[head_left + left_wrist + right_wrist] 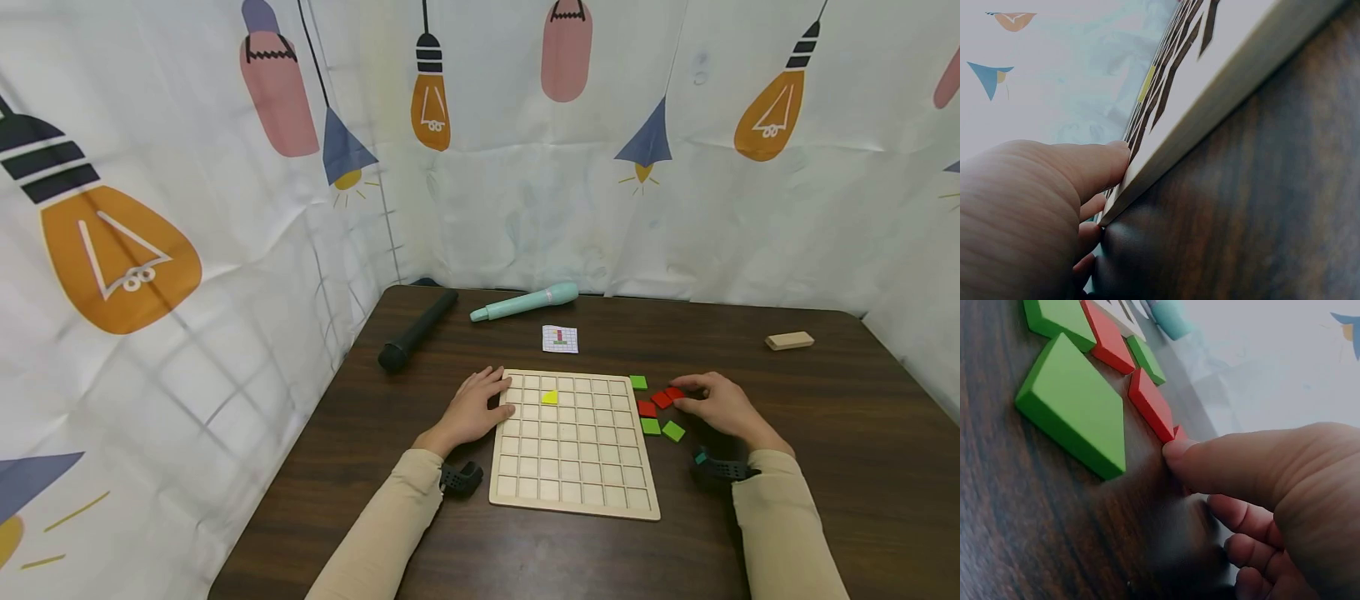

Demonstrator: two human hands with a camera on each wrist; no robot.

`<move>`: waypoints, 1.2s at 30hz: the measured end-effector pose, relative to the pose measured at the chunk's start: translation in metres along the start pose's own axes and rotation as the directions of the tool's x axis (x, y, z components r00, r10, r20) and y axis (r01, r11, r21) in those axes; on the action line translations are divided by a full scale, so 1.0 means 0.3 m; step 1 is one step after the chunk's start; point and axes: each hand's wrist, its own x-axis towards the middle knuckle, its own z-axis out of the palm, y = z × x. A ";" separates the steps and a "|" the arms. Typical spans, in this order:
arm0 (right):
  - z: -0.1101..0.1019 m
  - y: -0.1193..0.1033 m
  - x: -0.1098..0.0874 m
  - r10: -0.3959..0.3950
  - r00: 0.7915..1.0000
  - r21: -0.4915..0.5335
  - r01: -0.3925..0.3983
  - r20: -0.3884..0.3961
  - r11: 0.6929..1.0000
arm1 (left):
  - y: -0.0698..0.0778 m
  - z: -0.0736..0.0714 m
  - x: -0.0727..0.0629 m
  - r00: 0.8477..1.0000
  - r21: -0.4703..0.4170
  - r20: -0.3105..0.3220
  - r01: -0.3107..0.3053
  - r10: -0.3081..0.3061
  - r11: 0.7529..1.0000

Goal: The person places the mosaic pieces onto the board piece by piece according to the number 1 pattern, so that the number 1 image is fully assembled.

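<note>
A pale wooden grid board (568, 511) lies on the dark table, with a yellow tile (550, 397) in one of its upper cells. At the board's upper left edge rests my left hand (468, 410), fingers by the corner and thumb (1100, 164) touching the rim. To the right of the board, my right hand (718, 406) pinches a red tile (676, 392) between thumb and forefinger; the thumb hides much of it in the right wrist view. Beside it lie two more red tiles (647, 408) and three green tiles (673, 431).
A small printed card (560, 339) lies behind the board. Farther back are a mint-green microphone (525, 302) and a black microphone (417, 332). A light wooden block (789, 341) lies at the far right. Patterned white curtains (510, 225) hang behind and to the left.
</note>
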 end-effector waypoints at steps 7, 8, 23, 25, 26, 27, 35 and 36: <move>0.018 0.010 0.002 0.064 0.998 -0.003 -0.064 -0.026 0.998 | -0.011 -0.001 -0.015 1.000 0.002 0.001 0.009 -0.009 1.000; 0.021 0.011 0.003 0.068 0.997 -0.001 -0.068 -0.026 0.998 | -0.012 -0.001 -0.018 1.000 -0.001 0.001 0.013 -0.013 1.000; 0.017 0.015 0.000 0.092 0.989 -0.004 -0.093 -0.114 0.996 | -0.010 0.000 -0.008 1.000 0.017 0.006 0.009 -0.009 1.000; 0.015 0.010 0.000 0.102 0.987 0.014 -0.101 -0.128 0.995 | -0.007 -0.002 -0.006 1.000 0.013 0.003 0.007 -0.007 1.000; 0.014 0.008 0.000 0.107 0.985 0.020 -0.105 -0.136 0.994 | -0.006 -0.002 -0.005 1.000 0.011 0.001 0.005 -0.005 1.000; 0.013 0.006 0.001 0.111 0.984 0.029 -0.108 -0.142 0.994 | -0.005 -0.003 -0.004 1.000 0.008 -0.003 0.000 0.000 1.000; 0.018 0.006 0.012 0.071 0.986 0.028 -0.068 -0.148 0.997 | 0.001 -0.005 0.000 1.000 0.003 -0.004 -0.001 0.001 1.000; 0.019 0.003 0.015 0.063 0.988 0.029 -0.060 -0.143 0.998 | 0.001 -0.005 0.000 1.000 0.000 -0.003 -0.003 0.003 1.000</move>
